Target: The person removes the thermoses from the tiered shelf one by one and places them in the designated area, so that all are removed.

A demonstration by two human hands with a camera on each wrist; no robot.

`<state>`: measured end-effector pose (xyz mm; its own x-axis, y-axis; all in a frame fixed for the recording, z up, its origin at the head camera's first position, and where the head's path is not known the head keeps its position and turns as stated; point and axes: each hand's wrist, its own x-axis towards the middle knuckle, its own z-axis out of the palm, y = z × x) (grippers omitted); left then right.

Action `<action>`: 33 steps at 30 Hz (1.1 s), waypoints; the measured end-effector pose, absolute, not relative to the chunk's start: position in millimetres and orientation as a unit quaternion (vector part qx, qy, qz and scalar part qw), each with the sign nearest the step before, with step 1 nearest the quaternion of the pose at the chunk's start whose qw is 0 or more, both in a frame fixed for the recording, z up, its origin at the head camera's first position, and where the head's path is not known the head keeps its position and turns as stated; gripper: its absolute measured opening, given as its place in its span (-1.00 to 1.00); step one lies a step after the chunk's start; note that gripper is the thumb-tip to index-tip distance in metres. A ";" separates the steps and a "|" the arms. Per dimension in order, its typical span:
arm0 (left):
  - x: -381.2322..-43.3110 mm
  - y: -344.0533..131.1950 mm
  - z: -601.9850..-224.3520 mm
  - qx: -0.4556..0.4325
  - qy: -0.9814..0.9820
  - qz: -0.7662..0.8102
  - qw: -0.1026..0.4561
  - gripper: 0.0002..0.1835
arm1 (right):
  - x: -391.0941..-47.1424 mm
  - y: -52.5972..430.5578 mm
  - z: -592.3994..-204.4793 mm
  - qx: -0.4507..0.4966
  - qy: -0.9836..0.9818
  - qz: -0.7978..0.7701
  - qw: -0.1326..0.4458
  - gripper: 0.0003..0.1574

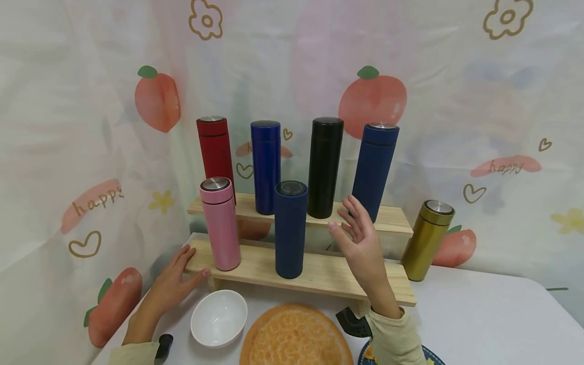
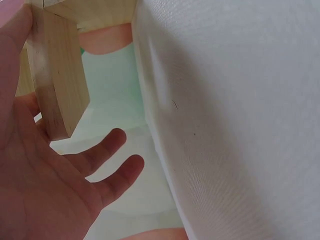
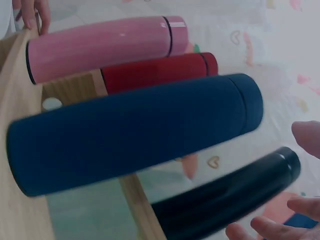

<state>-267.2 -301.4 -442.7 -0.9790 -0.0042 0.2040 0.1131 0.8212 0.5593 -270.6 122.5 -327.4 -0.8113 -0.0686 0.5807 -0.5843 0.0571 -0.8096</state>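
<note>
R hand [image 1: 365, 256], fingers apart, nearer; upright matte-navy cylindrical bottle [image 1: 376, 167] just behind it, right of centre. L hand [image 1: 170, 283] grips 2-tier pale-wood shelf [image 1: 328, 274].

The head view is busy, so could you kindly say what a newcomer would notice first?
Probably the red bottle, upper left on the wooden stand, and the pink bottle lower down on it. Next, perhaps, the gold bottle beside the stand's right end. The right hand, raised at the stand, draws the eye.

The head view is bright and even; the right wrist view looks dimmer (faint glare touches the pink bottle [image 3: 102, 49]).
</note>
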 end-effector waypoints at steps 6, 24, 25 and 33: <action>-266.3 -303.6 -444.5 -0.020 -0.950 -0.299 0.090 0.01 | -280.4 100.5 -344.6 0.242 -0.692 0.662 0.155 -0.04; -268.9 -298.1 -441.5 -0.006 -0.951 -0.304 0.064 0.07 | -292.4 60.5 -384.1 0.205 -0.716 0.657 0.115 0.00; -269.5 -298.1 -441.4 -0.006 -0.951 -0.302 0.063 0.07 | -292.7 59.5 -384.7 0.202 -0.719 0.655 0.117 0.00; -269.5 -299.2 -439.2 0.000 -0.950 -0.306 0.060 0.09 | -294.7 54.9 -384.4 0.188 -0.737 0.639 0.117 0.00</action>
<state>-269.5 -299.2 -439.2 -0.9928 -0.0358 0.1140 0.0374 0.8128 0.5813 -294.7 54.9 -384.4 -0.9018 -0.1274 0.4130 -0.4269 0.1131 -0.8972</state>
